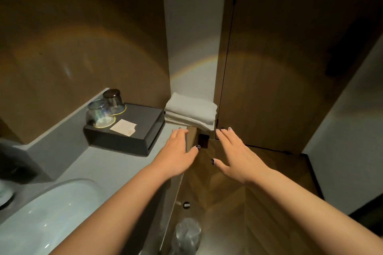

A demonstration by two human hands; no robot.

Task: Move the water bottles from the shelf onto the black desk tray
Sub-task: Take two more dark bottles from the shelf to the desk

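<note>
Black and boxy, the tray (143, 128) is sitting on the grey counter (116, 163), up against the wooden wall, and it is already carrying two upturned glasses (103, 113) on coasters and a small paper card (123, 127) at its left end. Its right half is lying bare. No water bottles are showing anywhere in this view, and neither is the shelf they should be coming from (it may be below the counter edge or off to one side; the picture does not say).

Both hands are reaching forward with fingers spread and straight, holding nothing. The left hand (179, 149) is hovering over the counter's right end, just beside the tray's corner; the right hand (234, 151) is stretching out past the counter edge, above the wooden floor (238, 203), towards the wooden door (279, 58).

The step in hand appears to be the search for the bottles. Doing it well probably means finding the shelf first, then taking each bottle round its body with a full wrap of the fingers and setting it upright on the tray's free right side, well apart from the glasses.

A stack of folded white towels (190, 112) is lying just beside the tray on the right, so a careless arm could drag them off the ledge. The glasses are likely to tip if knocked. A white basin (41, 219) is filling the lower left, and a bin lined with a clear bag (187, 234) is standing on the floor below.
</note>
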